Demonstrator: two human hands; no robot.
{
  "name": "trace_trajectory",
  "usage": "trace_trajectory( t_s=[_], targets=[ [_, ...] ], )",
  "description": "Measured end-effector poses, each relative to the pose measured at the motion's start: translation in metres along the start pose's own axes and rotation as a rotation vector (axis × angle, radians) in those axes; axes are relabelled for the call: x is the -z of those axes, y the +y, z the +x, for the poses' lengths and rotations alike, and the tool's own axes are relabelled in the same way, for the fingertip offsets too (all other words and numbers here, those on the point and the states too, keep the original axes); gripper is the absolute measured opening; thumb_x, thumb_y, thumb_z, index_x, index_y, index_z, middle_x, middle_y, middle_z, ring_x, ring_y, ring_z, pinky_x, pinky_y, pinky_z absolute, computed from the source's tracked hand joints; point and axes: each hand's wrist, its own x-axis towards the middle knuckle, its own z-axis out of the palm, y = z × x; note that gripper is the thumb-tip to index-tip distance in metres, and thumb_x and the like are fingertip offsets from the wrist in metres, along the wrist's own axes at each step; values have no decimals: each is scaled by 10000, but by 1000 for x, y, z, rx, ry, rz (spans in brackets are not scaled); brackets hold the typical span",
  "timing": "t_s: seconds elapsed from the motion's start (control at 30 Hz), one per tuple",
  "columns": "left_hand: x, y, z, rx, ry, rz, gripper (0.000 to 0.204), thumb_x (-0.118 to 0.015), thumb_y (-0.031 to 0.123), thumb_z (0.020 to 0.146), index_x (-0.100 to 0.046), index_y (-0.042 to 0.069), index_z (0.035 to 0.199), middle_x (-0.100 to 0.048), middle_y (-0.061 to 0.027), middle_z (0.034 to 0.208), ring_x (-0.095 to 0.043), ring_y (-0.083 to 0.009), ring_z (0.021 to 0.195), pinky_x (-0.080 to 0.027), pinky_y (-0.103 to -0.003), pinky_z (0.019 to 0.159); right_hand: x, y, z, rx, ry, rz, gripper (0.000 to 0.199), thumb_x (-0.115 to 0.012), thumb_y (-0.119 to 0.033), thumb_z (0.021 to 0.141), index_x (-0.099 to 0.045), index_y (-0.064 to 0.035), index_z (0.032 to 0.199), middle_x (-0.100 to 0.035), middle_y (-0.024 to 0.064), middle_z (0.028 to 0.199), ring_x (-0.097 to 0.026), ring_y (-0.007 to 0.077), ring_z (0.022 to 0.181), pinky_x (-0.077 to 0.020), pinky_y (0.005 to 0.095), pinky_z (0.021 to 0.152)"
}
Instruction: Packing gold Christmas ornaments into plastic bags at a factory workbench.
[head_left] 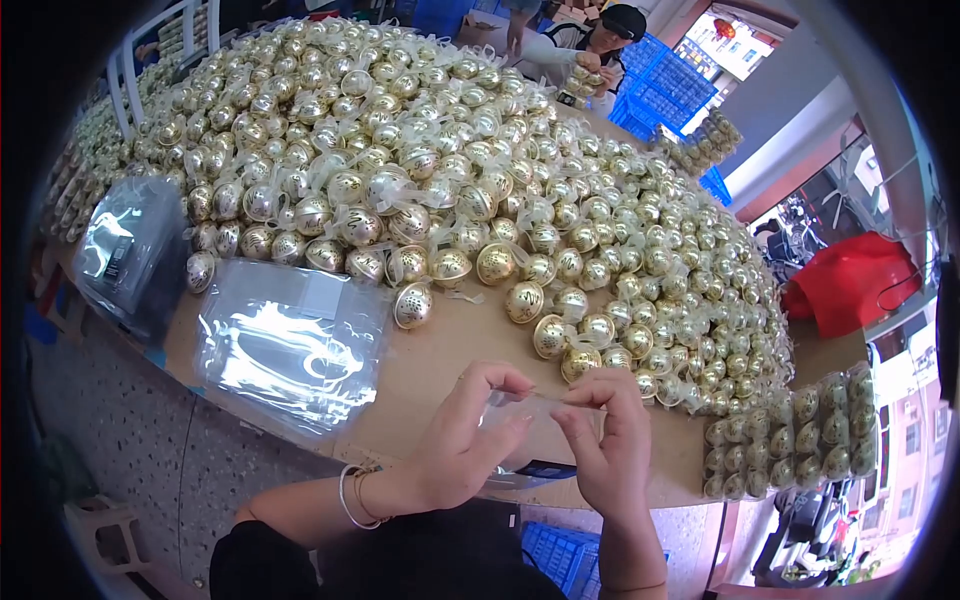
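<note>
A transparent plastic bag (535,435) hangs between my two hands above the near edge of the table, with a dark printed patch towards its bottom. My left hand (470,440), with bracelets at the wrist, has thumb and forefinger at the bag's upper edge. My right hand (612,440) pinches that same edge from the other side, close to the left fingertips. Just beyond my hands, gold bell-like balls (525,301) with pierced patterns and pale ribbons form the front of a huge heap.
A stack of flat transparent bags (290,345) lies left of my hands, with another bag stack (130,250) farther left. Transparent packs of gold balls (790,440) stand at right. Across the heap a person (590,60) handles balls near blue crates (665,85). A red cloth (850,285) is at right.
</note>
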Motion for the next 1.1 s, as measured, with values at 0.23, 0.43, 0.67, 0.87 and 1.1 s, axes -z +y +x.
trace_trajectory(
  t_s=[0.23, 0.43, 0.67, 0.87, 1.1],
  targets=[
    [-6, -4, 0, 131, 49, -140, 218, -471, 44, 903, -448, 14, 1118, -490, -111, 1144, -484, -166, 1071, -392, -299, 925, 3, 23, -15, -488, 43, 769, 162, -699, -16, 776, -607, -37, 907, -550, 55, 981, -535, 161, 879, -440, 281, 795],
    [-12, 1, -4, -294, 101, 347, 170, -510, -29, 855, -477, -2, 1019, -545, -178, 1062, -567, -251, 920, -455, -337, 824, 14, 0, -13, 19, -84, -51, 115, -718, -84, 783, -625, -34, 828, -577, 47, 838, -554, 174, 822, -442, 294, 741],
    [-14, 3, -9, -274, 108, 343, 159, -508, -31, 852, -488, 1, 1007, -568, -181, 1029, -578, -266, 892, -463, -338, 809, 14, 2, -17, -112, -135, 32, 149, -651, -140, 858, -603, -25, 777, -599, 71, 884, -557, 194, 831, -438, 284, 754],
    [-13, 5, -6, -313, 107, 344, 149, -503, 16, 877, -505, -3, 1025, -570, -175, 1052, -571, -269, 939, -462, -344, 820, 21, -1, -33, 98, 1, -132, 104, -669, -101, 832, -689, -6, 869, -651, 112, 967, -603, 221, 933, -476, 319, 804],
    [-9, 12, 3, -163, -108, 293, 241, -540, 23, 808, -530, 4, 1048, -559, -141, 1058, -554, -277, 982, -444, -354, 874, 21, -3, -40, -105, 16, 33, 249, -769, -14, 706, -724, -25, 951, -684, 153, 1038, -639, 249, 1026, -494, 337, 887]
  ],
)
